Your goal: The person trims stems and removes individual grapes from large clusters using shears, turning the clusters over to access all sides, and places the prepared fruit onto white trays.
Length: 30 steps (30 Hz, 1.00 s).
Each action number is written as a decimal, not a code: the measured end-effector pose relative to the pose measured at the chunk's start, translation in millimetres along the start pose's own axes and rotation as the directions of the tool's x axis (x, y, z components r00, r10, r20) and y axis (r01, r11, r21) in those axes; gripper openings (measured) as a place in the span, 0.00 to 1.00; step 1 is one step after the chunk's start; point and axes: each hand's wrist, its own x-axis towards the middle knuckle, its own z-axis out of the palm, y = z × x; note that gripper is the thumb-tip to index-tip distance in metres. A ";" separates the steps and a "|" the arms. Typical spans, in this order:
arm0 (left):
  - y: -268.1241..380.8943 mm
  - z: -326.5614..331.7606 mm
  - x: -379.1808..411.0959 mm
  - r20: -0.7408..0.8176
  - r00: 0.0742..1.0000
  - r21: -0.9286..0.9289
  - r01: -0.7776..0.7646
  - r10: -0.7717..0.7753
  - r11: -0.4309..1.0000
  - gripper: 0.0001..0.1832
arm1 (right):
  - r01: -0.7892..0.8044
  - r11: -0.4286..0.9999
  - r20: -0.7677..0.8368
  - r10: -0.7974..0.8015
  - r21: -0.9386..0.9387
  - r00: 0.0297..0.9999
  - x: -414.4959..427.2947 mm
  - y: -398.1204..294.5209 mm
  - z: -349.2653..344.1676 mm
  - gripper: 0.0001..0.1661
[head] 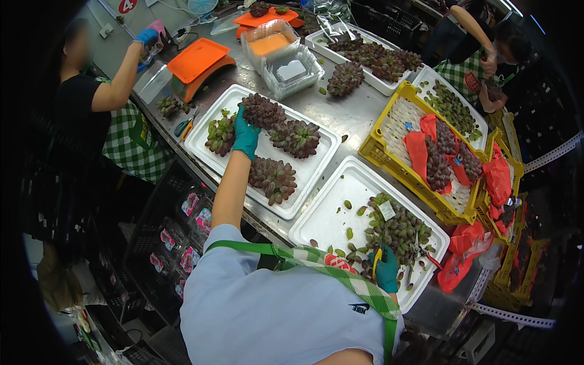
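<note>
My left hand (247, 138), in a teal glove, grips the near-left end of a bunch of dark grapes (263, 111) at the far side of a white foam tray (315, 180). More bunches share that tray: a greener one (221, 135) left of my hand, a reddish one (295, 138) to the right, another (273, 179) nearer me. Low over a second white tray (333, 200), my gloved right hand (387, 270) holds scissors with yellow handles (377, 263); their blades are hard to make out. Loose grapes (401, 228) heap beside it, with a paper tag (386, 210) on top.
Red-handled snips (431, 259) rest at the second tray's right edge. A yellow crate (410, 185) holds grapes in red wrapping. Orange scales (198, 61), clear plastic boxes (292, 70) and another pair of scissors (186, 127) are on the metal table. Co-workers stand left (86, 96) and far right (488, 64).
</note>
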 end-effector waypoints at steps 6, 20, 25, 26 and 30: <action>-21.9 4.5 -102.3 0.220 0.958 0.141 -0.215 0.181 0.966 0.18 | 0.112 0.811 -0.003 -0.140 -0.574 0.990 -14.6 -9.7 -11.2 0.33; -167.7 48.2 -306.0 0.573 0.596 0.665 0.063 -0.562 0.744 0.16 | 0.328 0.468 0.290 -0.154 -0.821 0.945 -2.6 -89.5 -50.5 0.18; -205.8 58.2 -336.6 0.510 0.557 0.734 0.117 -0.656 0.669 0.16 | 0.592 0.492 0.219 -0.621 -0.638 0.752 37.5 -128.4 -79.2 0.32; -212.9 61.9 -335.6 0.524 0.518 0.722 0.149 -0.675 0.675 0.17 | 0.599 0.519 0.157 -0.662 -0.609 0.733 58.2 -126.9 -82.9 0.33; -225.9 118.9 -328.2 0.688 0.544 0.623 -0.103 -0.480 0.775 0.17 | 0.566 0.664 -0.120 -0.694 -0.488 0.710 153.7 -147.3 -115.2 0.36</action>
